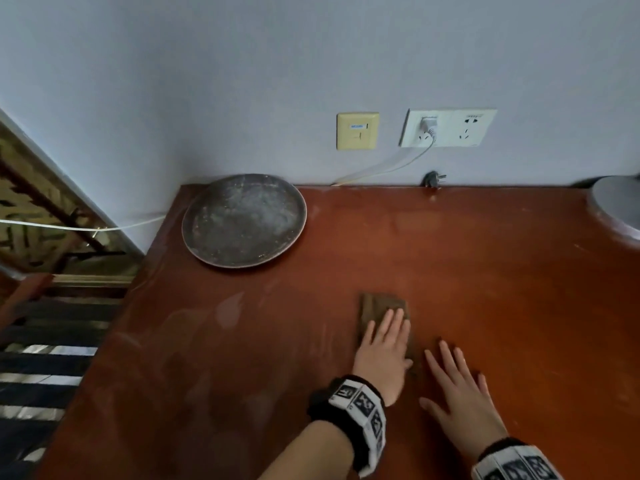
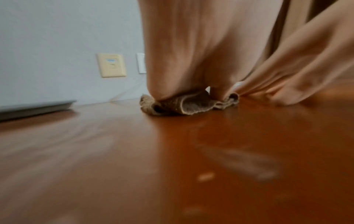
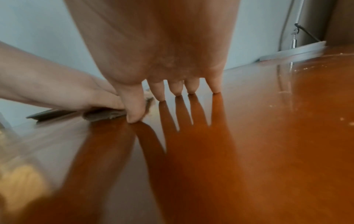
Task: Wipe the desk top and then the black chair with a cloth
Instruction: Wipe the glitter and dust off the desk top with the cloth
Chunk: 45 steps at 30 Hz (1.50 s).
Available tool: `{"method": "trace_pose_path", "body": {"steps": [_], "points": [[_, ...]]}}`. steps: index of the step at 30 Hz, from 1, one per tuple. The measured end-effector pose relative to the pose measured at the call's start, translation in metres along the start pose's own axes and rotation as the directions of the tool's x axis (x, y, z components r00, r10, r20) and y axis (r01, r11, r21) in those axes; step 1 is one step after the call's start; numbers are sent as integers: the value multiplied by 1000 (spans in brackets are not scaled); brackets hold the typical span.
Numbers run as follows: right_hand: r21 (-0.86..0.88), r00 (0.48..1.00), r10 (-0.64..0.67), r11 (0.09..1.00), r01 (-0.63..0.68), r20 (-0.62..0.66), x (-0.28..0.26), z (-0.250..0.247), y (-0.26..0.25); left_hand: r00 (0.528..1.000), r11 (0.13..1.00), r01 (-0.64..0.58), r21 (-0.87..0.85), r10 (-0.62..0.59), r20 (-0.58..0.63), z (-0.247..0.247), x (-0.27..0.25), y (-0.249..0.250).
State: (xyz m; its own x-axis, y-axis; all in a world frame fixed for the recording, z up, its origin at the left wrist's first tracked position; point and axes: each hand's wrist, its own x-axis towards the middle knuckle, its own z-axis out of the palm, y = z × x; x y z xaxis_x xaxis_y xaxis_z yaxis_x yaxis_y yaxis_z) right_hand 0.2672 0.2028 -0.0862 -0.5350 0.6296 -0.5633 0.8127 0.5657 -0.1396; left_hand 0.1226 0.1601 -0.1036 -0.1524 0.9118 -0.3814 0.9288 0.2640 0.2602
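A folded brown cloth [image 1: 379, 304] lies on the reddish-brown desk top [image 1: 485, 278], near the middle front. My left hand [image 1: 384, 348] presses flat on the cloth with straight fingers, covering its near half. The left wrist view shows the cloth [image 2: 189, 104] bunched under the left hand's fingertips [image 2: 157, 94]. My right hand [image 1: 460, 393] rests flat on the bare desk just right of the cloth, fingers spread. In the right wrist view its fingertips [image 3: 191, 89] touch the wood, and the cloth [image 3: 103, 115] shows at the left. No black chair is in view.
A round dusty metal tray [image 1: 244, 220] sits at the desk's back left corner. A grey lamp base [image 1: 620, 209] stands at the back right. Wall sockets [image 1: 446, 128] with a white cable and a loose black plug [image 1: 433, 180] line the back edge. Dust streaks mark the left side.
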Motion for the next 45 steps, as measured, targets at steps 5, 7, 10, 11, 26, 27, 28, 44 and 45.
{"method": "trace_pose_path", "body": {"steps": [5, 7, 10, 11, 26, 27, 28, 44, 45], "points": [[2, 1000, -7, 1000, 7, -17, -5, 3, 2, 974, 975, 217, 49, -213, -77, -14, -5, -60], [6, 1000, -1, 1000, 1, -30, -7, 6, 1, 929, 929, 368, 33, -366, -63, -21, -24, -102], [-3, 999, -9, 1000, 9, -37, -10, 11, -12, 957, 952, 289, 99, -286, -42, -5, -64, -96], [-9, 999, -33, 999, 33, -29, -13, 14, -19, 981, 977, 193, 93, -192, -25, 7, -78, -75], [-20, 993, -116, 993, 115, -34, -44, 48, -69, 944, 976, 196, 98, -161, -286, 91, -186, -87], [-22, 992, -121, 992, 120, -32, -44, 49, -73, 958, 989, 92, 118, -55, -283, 104, -186, -60], [-22, 992, -123, 992, 123, -27, -44, 49, -76, 967, 993, 27, 111, 2, -256, 108, -188, -38], [-9, 996, -85, 996, 85, -21, -40, 52, -136, 956, 999, 2, 54, 14, -294, 102, -219, -95], [-13, 996, -85, 996, 84, -26, -39, 51, -138, 952, 999, 29, 39, -15, -305, 100, -225, -112]]}}
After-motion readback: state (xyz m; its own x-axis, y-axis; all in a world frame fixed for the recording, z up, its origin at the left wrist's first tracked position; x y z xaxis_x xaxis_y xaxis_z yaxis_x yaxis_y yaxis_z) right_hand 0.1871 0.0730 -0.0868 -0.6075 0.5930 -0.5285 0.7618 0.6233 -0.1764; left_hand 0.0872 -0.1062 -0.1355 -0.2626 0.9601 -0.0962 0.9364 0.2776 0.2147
